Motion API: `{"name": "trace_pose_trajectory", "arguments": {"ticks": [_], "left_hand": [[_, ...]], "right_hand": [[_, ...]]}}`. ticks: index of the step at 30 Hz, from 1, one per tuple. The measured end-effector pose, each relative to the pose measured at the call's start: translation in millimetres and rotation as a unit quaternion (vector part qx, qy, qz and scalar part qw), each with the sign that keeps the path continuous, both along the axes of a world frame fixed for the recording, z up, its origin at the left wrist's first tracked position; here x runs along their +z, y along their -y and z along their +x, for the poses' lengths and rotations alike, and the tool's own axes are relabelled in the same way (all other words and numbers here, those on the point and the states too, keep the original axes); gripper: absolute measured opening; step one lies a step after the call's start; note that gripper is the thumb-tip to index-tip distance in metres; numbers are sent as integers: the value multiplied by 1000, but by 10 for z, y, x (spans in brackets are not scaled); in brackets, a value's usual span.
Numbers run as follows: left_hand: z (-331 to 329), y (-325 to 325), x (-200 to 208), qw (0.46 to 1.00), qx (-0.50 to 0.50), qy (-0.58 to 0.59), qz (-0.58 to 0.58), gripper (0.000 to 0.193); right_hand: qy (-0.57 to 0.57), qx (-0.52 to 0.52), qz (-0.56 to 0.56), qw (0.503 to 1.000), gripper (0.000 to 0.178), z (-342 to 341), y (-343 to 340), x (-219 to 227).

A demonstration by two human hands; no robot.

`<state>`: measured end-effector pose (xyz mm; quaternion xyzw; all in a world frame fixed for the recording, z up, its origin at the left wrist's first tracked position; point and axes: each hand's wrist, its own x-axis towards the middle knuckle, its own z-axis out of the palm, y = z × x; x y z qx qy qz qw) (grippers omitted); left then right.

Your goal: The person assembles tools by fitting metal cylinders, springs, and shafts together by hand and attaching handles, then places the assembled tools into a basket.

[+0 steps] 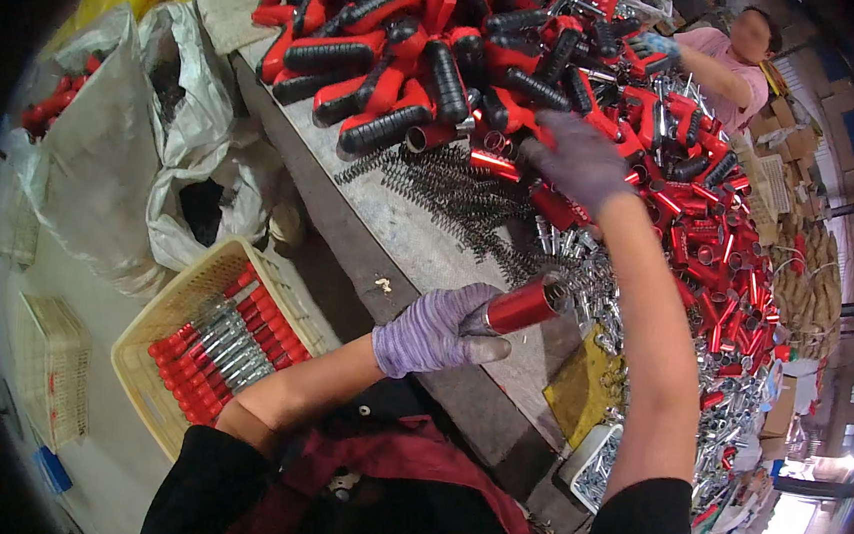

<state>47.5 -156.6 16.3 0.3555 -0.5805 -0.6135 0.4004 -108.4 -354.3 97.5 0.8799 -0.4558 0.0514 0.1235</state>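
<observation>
My left hand, in a striped purple knit glove, is closed around a shiny red metal tube. The tube's open end points right, above the bench. My right hand, in a dark greyish-purple glove, is stretched over the heaped parts with its fingers apart. Its fingertips are beside a red-and-black handle and loose red tubes; contact is hard to make out. Between my hands lies a spread of dark coil springs. Small silvery metal parts are under my right forearm.
Red-and-black handles are piled at the far side, red tubes at right. A cream crate of red-and-silver parts stands left, near white sacks. A white tray sits near the bench edge. Across the bench, a person's gloved hand touches the heap.
</observation>
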Motion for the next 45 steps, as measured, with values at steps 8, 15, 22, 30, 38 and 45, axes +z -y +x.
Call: {"name": "trace_pose_trajectory", "arguments": {"ticks": [8, 15, 22, 30, 38, 45], "left_hand": [[-36, -89, -161, 998, 25, -48, -22, 49], [-318, -63, 98, 986, -126, 49, -95, 62], [-928, -260, 180, 949, -241, 95, -180, 56], [-1443, -493, 140, 897, -341, 149, -237, 65], [-1514, -865, 76, 860, -159, 208, -439, 54], [-1342, -890, 29, 904, -196, 108, -365, 47]], "right_hand": [[526, -89, 369, 761, 52, -485, -404, 464], [675, -64, 251, 690, 67, -1258, -2556, 1069], [363, -170, 194, 895, 47, -1745, -3404, 1556], [47, -54, 198, 978, 41, -1861, -3712, 1273], [398, -394, 406, 721, 37, -1980, -3886, 1011], [293, -287, 356, 840, 40, -1931, -3921, 997]]}}
